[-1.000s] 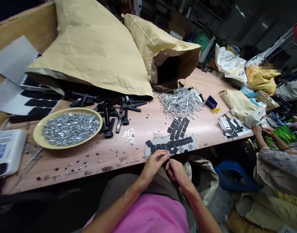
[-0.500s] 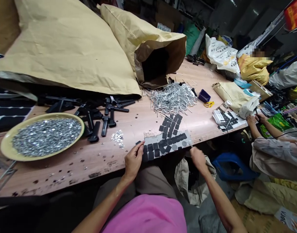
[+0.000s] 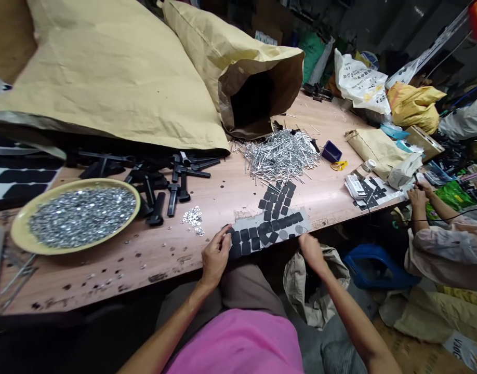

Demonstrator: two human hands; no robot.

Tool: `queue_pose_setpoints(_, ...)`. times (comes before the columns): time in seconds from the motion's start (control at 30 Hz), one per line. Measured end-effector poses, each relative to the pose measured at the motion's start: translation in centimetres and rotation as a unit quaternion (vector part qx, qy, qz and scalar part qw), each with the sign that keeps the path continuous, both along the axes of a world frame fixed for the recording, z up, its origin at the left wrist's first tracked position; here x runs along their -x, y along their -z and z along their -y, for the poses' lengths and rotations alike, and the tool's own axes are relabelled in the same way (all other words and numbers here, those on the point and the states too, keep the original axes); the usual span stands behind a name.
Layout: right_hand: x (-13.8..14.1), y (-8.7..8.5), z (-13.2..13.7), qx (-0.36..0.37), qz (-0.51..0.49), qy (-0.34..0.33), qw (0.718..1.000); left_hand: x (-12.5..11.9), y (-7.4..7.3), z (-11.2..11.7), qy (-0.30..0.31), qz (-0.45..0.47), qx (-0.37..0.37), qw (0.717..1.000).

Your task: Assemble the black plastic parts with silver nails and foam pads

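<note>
My left hand is closed at the left end of a grey sheet, its thumb and fingertips pinching a small black pad. Rows of black rounded-square pads lie on that sheet along the table's front edge. Closed as well, my right hand is at the sheet's front edge near its right end; what its fingers hold is hidden. Beyond the sheet, more black pads lie in rows, next to a heap of thin metal pins.
A yellow bowl of small metal pieces stands at left, near black plastic parts and loose washers. Large paper sacks fill the back. An open sack sits below the edge. A co-worker's hands are at right.
My right hand has moved slightly left along the sheet's edge; a thin thing showing at its fingertips before is now hidden. My left hand stays at the sheet's left end.
</note>
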State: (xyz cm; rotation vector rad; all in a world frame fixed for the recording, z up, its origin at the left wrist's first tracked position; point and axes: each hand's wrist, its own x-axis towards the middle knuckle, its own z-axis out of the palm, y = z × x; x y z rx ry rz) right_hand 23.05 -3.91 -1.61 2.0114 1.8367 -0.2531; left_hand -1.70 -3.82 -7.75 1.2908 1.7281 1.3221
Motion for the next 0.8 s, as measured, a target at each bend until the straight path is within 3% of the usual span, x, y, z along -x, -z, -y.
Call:
queue_pose_setpoints(0.17, 1.5, -0.5, 0.7, 0.035, -0.031, -0.014, 0.999, 0.1, -0.3, 0.0, 0.005, -0.002, 0.010, 1.000)
queue_pose_setpoints(0.33, 2.1, -0.8, 0.5, 0.033, -0.046, 0.020, 0.998, 0.1, -0.8, 0.1, 0.018, 0.002, 0.020, 1.000)
queue_pose_setpoints(0.43, 1.5, -1.4, 1.0, 0.032, -0.051, 0.059, 0.996, 0.0, -0.6, 0.0, 0.015, 0.007, 0.016, 1.000)
queue_pose_setpoints(0.57, -0.9, -2.2, 3.8, 0.036, -0.041, 0.128, 0.990, -0.2, -0.4, -0.2, 0.022, 0.029, 0.030, 0.999)
queue_pose_setpoints(0.63, -3.2, -1.4, 5.8, 0.032, -0.048, 0.154, 0.986, -0.4, -0.4, -0.5, 0.025, 0.049, 0.038, 0.998)
queue_pose_setpoints(0.73, -7.5, 1.5, 7.9, -0.049, -0.137, 0.248, 0.958, -0.7, -0.3, -0.9, 0.020, 0.074, 0.040, 0.996)
queue_pose_setpoints(0.8, -10.1, 3.4, 8.0, -0.100, -0.163, 0.235, 0.953, -0.8, -0.4, -1.0, 0.025, 0.082, 0.032, 0.996)
